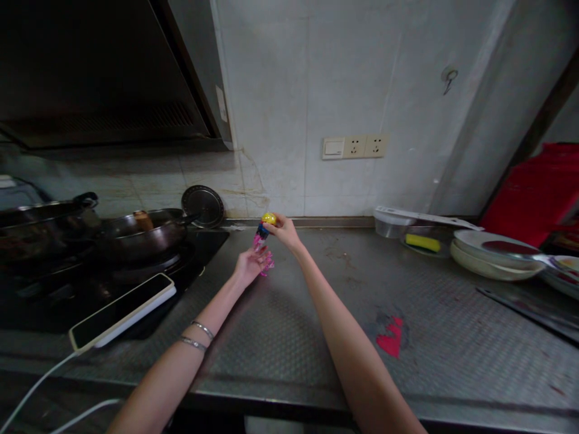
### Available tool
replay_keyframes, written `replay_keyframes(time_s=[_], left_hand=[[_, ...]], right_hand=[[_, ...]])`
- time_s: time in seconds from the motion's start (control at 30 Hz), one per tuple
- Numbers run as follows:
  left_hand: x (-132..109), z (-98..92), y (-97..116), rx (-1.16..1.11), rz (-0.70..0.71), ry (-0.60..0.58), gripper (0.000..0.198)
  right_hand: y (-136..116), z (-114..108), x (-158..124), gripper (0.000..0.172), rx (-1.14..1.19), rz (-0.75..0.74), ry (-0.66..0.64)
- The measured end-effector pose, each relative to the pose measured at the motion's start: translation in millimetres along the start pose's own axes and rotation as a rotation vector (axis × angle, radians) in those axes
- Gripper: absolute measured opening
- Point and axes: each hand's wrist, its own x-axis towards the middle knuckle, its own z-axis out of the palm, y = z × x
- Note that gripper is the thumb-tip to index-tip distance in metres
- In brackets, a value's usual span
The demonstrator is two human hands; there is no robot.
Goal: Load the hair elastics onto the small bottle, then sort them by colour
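Hands: right hand (pixel 284 230) pinching the yellow top of one multicoloured trinket (pixel 261 231) over the desk (pixel 289 337), left hand (pixel 249 266) at its pink strands, grip unclear; leftward, smartphone (pixel 122 313), pan (pixel 140 244) on cooktop (pixel 208 241); rightward, yellow sponge (pixel 423 243).

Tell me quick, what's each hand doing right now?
Left hand: closed, holding the pink part of a small colorful object.
Right hand: closed, holding its yellow top.

On the embossed metal tabletop (pixel 289 349), a black cooktop (pixel 108 284) lies left of the red heart sticker (pixel 389 345), stacked bowls (pixel 491 266) right-rear, a plastic tub (pixel 389 226) behind it.
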Motion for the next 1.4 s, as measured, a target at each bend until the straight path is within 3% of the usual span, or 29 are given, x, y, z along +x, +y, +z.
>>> replay_keyframes(time_s=[0.13,0.4,0.67,0.93,1.4], left_hand=[[-2.1,3.1,-1.6,-0.151,-0.007,-0.052,0.038],[3.7,-1.4,1.1,-0.229,0.108,0.17,0.033],[-11.0,16.2,-1.4,-0.177,0.01,-0.079,0.046],[-12.4,12.3,-4.1,-0.038,-0.121,-0.183,0.057],[-5.4,0.4,6.8,0.234,-0.121,-0.177,0.034]], right_hand=[[1.2,3.9,-2.9,0.037,0.05,0.0,-0.051],[6.1,3.1,-3.3,0.038,0.083,0.045,-0.037],[-2.8,-6.2,-7.2,0.036,0.097,0.05,-0.064],[-7.8,-14.4,-8.2,0.037,0.079,0.095,-0.138],[0.5,-32.1,-2.6,0.042,0.095,0.153,-0.048]])
